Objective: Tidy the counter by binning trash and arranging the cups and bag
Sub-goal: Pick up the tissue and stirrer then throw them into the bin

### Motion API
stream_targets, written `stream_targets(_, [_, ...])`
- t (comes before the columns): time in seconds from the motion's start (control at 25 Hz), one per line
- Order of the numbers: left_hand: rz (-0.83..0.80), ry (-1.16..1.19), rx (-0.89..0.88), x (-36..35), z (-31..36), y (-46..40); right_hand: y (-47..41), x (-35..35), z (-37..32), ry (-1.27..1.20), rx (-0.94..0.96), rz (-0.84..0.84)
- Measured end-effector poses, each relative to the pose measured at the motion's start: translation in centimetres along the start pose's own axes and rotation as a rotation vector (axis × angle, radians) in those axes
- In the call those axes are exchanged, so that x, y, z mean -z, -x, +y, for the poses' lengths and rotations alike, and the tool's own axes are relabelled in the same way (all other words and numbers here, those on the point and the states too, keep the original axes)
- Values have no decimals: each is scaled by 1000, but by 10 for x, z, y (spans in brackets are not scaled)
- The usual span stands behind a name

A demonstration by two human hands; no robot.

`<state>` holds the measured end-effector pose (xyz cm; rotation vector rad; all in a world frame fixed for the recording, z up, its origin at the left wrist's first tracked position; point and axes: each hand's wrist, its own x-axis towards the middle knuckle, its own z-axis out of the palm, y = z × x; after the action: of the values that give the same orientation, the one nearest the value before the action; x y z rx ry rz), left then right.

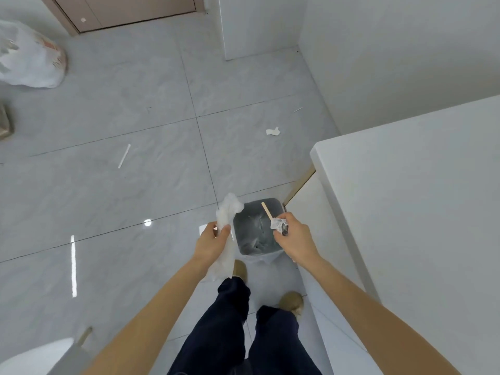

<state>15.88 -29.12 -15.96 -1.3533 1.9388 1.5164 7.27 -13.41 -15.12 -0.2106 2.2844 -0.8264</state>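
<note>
A small bin [251,253] lined with a grey bag stands on the floor beside the white counter [411,212]. My left hand [212,240] is closed on a crumpled white plastic wrapper [227,212], held just left of the bin's rim. My right hand [293,236] hovers over the bin's right side and pinches a wooden stirrer [266,211] together with a crumpled scrap of paper [277,224]. No cups are in view.
On the grey tiled floor lie a white straw [124,156], a crumpled tissue [273,131] and a thin stick [297,110]. A full white plastic bag [29,55] sits far left. My feet [290,303] stand just behind the bin. A white rounded object [38,355] is at bottom left.
</note>
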Motion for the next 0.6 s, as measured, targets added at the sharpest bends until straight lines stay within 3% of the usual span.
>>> stream_targets(0.32, [-116,-30,119,-16,-14,-94,-83,-51,31,34,-123,-94])
stream_targets(0.48, [-150,-18,146,-59,-58,-170,-150,-101,91,33,-182,-174])
stream_targets(0.6, [-174,34,172,-102,-93,-229,-206,-137,140,-19,-283,-141])
